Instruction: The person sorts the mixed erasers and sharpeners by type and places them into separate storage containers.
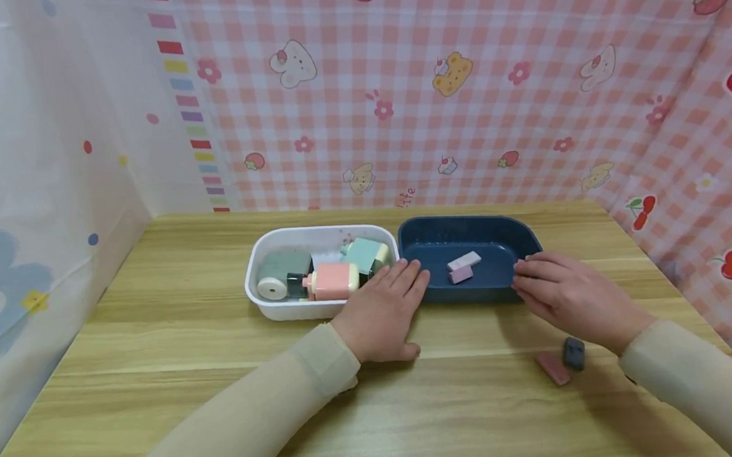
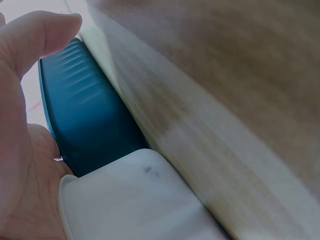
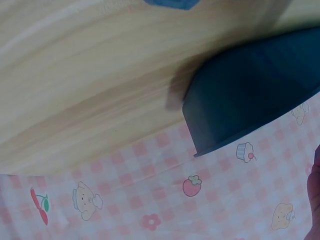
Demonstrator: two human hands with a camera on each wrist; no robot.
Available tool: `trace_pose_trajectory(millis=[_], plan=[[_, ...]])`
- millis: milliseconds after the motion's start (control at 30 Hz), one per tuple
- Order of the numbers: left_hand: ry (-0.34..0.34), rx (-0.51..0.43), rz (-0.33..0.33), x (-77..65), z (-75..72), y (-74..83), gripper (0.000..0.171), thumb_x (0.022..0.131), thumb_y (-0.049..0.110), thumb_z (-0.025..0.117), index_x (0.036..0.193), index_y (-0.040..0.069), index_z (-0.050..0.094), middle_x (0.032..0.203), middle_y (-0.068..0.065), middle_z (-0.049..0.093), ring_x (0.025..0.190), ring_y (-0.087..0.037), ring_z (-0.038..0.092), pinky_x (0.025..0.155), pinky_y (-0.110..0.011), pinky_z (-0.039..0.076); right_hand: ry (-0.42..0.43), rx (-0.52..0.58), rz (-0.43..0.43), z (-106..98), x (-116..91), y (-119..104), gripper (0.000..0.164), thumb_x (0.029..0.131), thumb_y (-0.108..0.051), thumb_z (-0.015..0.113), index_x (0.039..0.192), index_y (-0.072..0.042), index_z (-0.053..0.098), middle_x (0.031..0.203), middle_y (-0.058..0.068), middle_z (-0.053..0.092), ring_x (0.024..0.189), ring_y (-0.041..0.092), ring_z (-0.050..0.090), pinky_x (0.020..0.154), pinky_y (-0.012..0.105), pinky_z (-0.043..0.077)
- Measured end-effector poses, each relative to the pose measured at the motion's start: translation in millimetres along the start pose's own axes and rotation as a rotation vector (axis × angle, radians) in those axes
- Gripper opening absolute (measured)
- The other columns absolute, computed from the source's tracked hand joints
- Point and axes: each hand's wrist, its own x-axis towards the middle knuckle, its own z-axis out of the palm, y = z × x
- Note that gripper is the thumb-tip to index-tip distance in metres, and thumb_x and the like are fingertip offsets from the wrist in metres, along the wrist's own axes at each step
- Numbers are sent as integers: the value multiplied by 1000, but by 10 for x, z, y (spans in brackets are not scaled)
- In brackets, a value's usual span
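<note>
My left hand (image 1: pixel 385 311) lies with straight, spread fingers across the spot where a white tray (image 1: pixel 269 308) and a dark blue tray (image 1: pixel 455 294) meet. At the blue tray's right front corner is my right hand (image 1: pixel 574 298), fingertips close together at the rim. Its thumb and anything under the fingers are hidden. A small white block (image 1: pixel 464 261) and a lilac block (image 1: pixel 461 275) lie in the blue tray. The white tray holds a pink bottle-shaped item (image 1: pixel 334 281), a mint one (image 1: pixel 366 253) and a grey-green item (image 1: pixel 291 265) with a white disc.
On the wooden table (image 1: pixel 159 388), a dusty red block (image 1: pixel 554 369) and a dark grey block (image 1: pixel 574 353) lie below the right hand. A pink checked cloth (image 1: pixel 359 136) hangs behind the trays, with a white printed cloth (image 1: pixel 30 140) at the left.
</note>
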Motion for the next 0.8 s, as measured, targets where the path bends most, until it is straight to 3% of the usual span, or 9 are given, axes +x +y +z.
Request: trace_pose_trajectory(millis=[667,800], plan=[[6,-7,-3,-1,2,6,113,88,70,69,169,10,19,178,-12,17,165,-30,17,134,-44,17,-32,0,-23,97,174,103,72,114,-43,25,106,0,81,108,17,79,103,33,73,86,50,63],[5,-7,-4,2,1,6,113,88,70,69,169,9,19,178,-12,17,165,-31,18,134,-44,17,-75,-3,-17,112,200,131,33,107,-28,63,109,0,81,111,17,79,107,33,72,91,50,62]])
